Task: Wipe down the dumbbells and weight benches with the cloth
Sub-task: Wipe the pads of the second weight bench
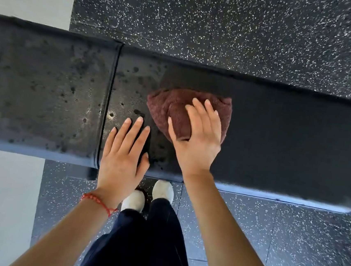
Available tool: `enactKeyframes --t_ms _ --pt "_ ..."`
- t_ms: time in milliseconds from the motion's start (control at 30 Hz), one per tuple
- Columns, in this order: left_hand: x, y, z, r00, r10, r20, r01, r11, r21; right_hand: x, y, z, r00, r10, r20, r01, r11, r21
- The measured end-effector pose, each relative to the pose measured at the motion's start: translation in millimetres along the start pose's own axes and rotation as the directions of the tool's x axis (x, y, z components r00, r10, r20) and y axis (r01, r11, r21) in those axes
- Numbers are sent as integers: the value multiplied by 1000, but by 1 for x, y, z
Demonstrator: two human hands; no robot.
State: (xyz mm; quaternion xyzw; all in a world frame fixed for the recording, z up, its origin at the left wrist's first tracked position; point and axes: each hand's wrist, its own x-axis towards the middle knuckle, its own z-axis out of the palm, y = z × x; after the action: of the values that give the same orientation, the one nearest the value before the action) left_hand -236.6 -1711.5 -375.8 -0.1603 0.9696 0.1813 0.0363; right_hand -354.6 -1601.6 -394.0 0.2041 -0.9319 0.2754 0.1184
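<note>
Right hand (195,139) spread flat, pressing maroon cloth (172,109) onto black bench (45,90); left hand (124,151) spread flat just left.

The weight bench (277,132) runs off both side edges, and the right hand (195,141) hides part of the cloth (164,108)

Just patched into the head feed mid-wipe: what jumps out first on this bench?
The dark red cloth stands out mid-bench, pressed flat under the right hand. The black bench is split in look: blotchy and spotted on its left section, uniformly dark right of the cloth. The left hand lies flat at the near edge beside the cloth, a red string bracelet on its wrist.
</note>
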Motion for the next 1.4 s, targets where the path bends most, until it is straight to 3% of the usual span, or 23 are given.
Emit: enactKeyframes --t_ms 267,433,700,833,1000,1233,1400 --pt "-8 -12 -13 1000 6 3 -6 1000 -24 -70 -26 -14 995 98 19 -98 995 17" --pt "-26 -44 -24 1000 -2 -5 2 1000 11 -114 -48 -22 996 82 40 -83 997 10" --pt "-28 -84 -32 999 -22 35 19 996 90 -72 -59 -2 998 60 -29 -63 995 -82" --pt "-27 -87 -30 999 -11 40 7 996 85 -7 -67 28 999 11 -46 -14 998 -65" --pt "-27 -88 -30 998 -20 56 16 997 80 51 -78 59 998 49 -36 -51 997 -53" --pt "-27 -89 -33 997 -8 77 2 997 78 25 -82 51 996 84 -26 -85 996 -30" --pt "-31 -99 -40 996 30 80 -34 998 52 -38 -97 32 996 82 30 -82 997 -10"
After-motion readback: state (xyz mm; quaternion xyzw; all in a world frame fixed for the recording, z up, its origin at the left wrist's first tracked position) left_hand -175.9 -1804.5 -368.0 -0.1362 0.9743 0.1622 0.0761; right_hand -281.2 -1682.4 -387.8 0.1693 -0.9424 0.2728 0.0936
